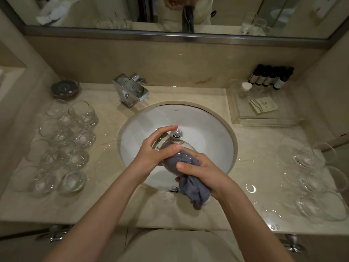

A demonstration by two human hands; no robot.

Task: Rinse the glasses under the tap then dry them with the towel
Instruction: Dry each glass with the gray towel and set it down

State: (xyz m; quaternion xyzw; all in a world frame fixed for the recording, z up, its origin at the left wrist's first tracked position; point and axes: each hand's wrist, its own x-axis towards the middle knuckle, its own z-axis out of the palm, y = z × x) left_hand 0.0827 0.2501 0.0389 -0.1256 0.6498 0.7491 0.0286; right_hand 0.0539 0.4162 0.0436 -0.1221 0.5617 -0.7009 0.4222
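Head view, centre of frame, over the sink: left hand is wrapped round a clear glass, fingers curled over the far side, thumb across the near wall. Glass lies tilted, mouth toward lower right. Right hand grips a grey towel, one end stuffed inside the glass, the rest hanging from the fist twd the counter edge. So this is the drying step.

To do it well, I'd judge: keep the left hand's hold firm but not squeezing, as wet glass is slick; twist glass & towel against each other so the cloth sweeps base and walls; stay over the basin in case of a slip, then wipe the outside too.

Counts, approx since clear glass overlaps: 1 glass in hand; group at left of frame abt 10, can't be surer; group at lower right abt 6. 1 towel. 1 tap, upper left of the basin, no water seen running. 5 dark bottles upper right, behind 1 clear tray
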